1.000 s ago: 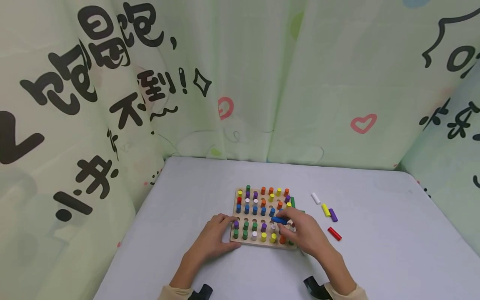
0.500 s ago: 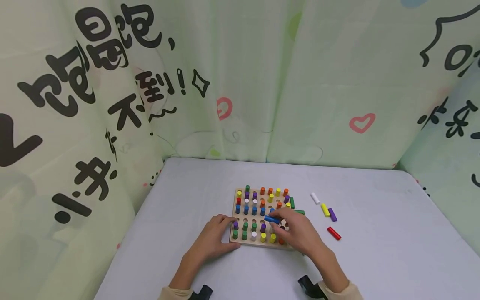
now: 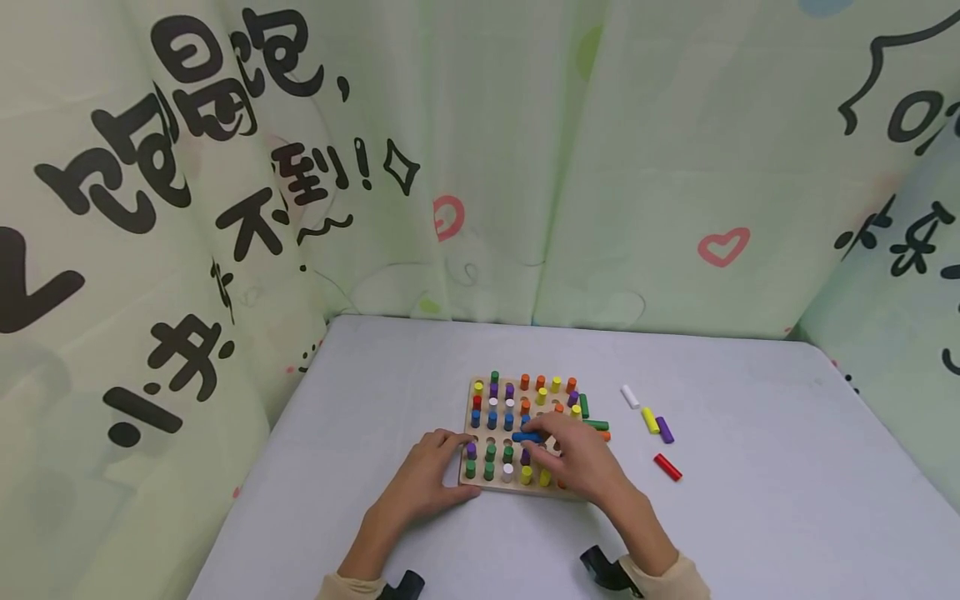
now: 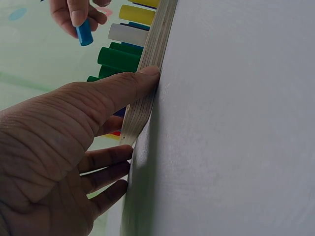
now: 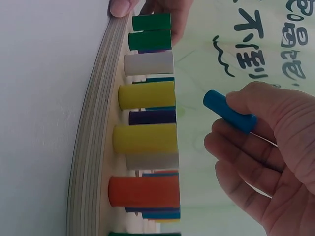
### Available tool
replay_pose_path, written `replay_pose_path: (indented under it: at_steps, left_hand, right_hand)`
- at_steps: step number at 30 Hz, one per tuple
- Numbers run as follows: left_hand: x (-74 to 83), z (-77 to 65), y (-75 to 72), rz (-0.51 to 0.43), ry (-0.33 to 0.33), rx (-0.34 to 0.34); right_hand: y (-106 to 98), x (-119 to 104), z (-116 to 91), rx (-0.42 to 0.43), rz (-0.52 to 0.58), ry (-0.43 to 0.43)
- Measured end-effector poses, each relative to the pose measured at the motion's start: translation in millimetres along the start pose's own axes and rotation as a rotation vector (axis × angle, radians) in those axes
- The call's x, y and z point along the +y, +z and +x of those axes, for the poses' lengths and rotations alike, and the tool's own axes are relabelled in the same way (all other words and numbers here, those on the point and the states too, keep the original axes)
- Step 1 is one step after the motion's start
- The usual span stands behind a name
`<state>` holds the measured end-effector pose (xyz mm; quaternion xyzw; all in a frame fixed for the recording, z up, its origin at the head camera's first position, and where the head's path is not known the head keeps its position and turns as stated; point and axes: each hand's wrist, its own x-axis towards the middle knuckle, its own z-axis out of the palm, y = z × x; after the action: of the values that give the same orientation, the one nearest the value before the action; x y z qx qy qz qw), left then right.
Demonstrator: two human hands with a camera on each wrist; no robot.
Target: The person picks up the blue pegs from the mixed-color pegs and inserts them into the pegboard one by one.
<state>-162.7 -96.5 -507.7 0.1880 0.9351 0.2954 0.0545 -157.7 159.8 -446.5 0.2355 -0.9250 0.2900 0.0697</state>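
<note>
A wooden pegboard carries rows of upright coloured pegs. My left hand braces its near left corner, thumb along the front edge and index fingertip at the left side. In the left wrist view, the other fingers are fairly straight, beside the board's edge. Over the middle of the board, my right hand pinches a blue peg between thumb and fingers. The right wrist view shows this blue peg tilted and raised off the board, apart from the standing pegs. The right hand covers part of the board's right side.
On the white table, loose pegs lie to the right: white, yellow, purple and red. Green pegs lie by the board's right edge. A printed curtain surrounds the table.
My right hand has moved left across the board with the blue peg, uncovering green and orange pegs by the right edge. The left hand stays at its corner.
</note>
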Motion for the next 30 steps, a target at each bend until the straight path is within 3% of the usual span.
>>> replay_pose_path:
  at_steps: [8, 30]
  left_hand:
    - [-0.2, -0.4, -0.5, 0.003, 0.007, -0.004]
    - [0.1, -0.5, -3.4, 0.014, 0.019, -0.007]
  right_hand:
    - [10.1, -2.6, 6.1, -0.002, 0.043, -0.033]
    - [30.7, -14.4, 30.4, -0.029, 0.086, 0.005]
